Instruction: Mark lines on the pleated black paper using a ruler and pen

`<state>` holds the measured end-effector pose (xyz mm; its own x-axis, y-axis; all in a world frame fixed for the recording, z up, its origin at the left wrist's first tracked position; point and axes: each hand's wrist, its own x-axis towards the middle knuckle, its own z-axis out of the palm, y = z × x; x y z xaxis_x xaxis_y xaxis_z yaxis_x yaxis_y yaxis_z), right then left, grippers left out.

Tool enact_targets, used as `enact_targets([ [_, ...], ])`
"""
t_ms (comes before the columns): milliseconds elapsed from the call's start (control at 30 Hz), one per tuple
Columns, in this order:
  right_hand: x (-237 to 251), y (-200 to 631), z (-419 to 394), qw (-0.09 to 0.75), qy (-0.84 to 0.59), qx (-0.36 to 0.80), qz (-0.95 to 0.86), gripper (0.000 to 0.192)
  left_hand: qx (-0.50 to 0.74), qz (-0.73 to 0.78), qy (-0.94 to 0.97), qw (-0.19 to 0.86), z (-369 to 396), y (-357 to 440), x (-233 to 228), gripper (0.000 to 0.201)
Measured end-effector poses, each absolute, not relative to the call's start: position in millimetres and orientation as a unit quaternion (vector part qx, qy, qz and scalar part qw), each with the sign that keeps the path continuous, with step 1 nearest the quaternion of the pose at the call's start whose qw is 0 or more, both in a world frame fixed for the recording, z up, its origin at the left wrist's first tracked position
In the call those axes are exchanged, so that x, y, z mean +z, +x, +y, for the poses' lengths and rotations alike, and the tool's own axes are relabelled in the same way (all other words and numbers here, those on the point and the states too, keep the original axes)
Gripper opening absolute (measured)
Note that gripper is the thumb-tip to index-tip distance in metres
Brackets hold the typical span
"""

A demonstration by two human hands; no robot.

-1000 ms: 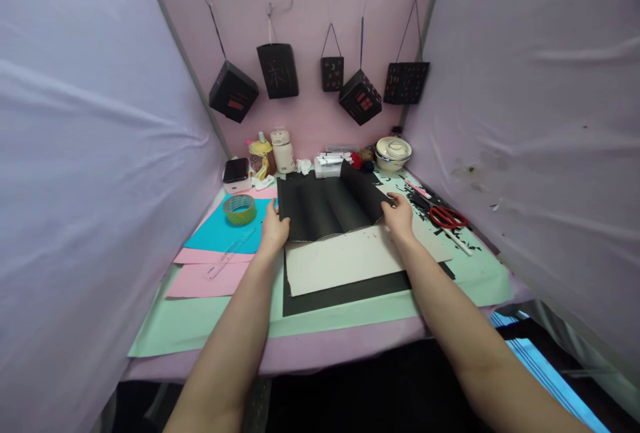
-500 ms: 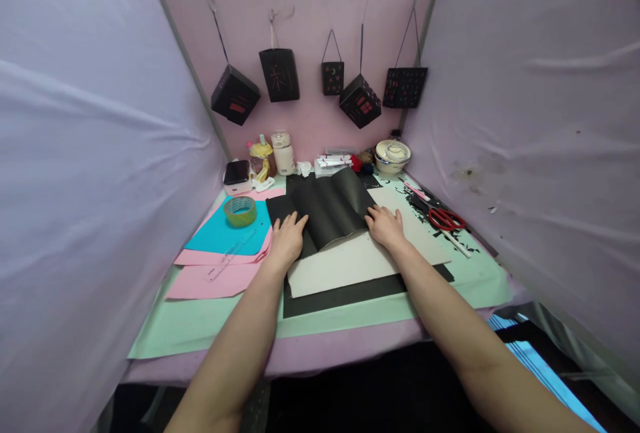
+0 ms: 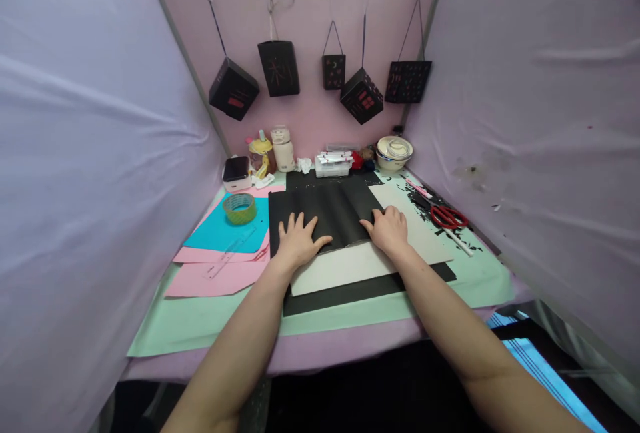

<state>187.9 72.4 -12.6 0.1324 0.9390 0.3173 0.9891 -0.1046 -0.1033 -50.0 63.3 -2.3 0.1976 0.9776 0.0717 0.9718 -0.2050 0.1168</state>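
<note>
Both palms press a pleated black paper sheet (image 3: 325,213) flat at mid-desk. Left hand (image 3: 299,243) lies on its near left part, fingers spread apart; right hand (image 3: 389,231) on the near right edge, fingers together and slightly curled. Neither grips. Advice: keep pressure even and run outward along each crease. The sheet is matt, ridged lengthwise, overlapping a pale grey card (image 3: 350,266).

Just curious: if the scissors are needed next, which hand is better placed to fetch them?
Probably the right hand: the red scissors lie just beyond it on the right, while the left hand presses the black paper farther away.
</note>
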Motion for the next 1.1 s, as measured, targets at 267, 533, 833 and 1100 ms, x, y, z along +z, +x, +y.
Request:
enact_targets([
  [267, -19.0, 187.1, 80.1, 0.188, -0.629, -0.025, -0.754, 0.041, 0.076, 0.572, 0.816, 0.037, 64.6, -48.8, -4.2, 0.070],
  [533, -19.5, 179.2, 74.0, 0.153, -0.637, 0.027, -0.755, 0.067, 0.104, 0.467, 0.877, 0.046, 64.6, -38.8, -3.3, 0.041],
  [833, -13.2, 170.5, 69.3, 0.211, -0.581, 0.045, -0.785, 0.045, 0.135, 0.452, 0.879, 0.067, 51.5, -15.7, -5.1, 0.051],
  [1100, -17.8, 172.9, 74.0, 0.284, -0.556, 0.073, -0.778, 0.031, 0.094, 0.477, 0.870, 0.079, 46.2, -18.8, 0.6, 0.063],
])
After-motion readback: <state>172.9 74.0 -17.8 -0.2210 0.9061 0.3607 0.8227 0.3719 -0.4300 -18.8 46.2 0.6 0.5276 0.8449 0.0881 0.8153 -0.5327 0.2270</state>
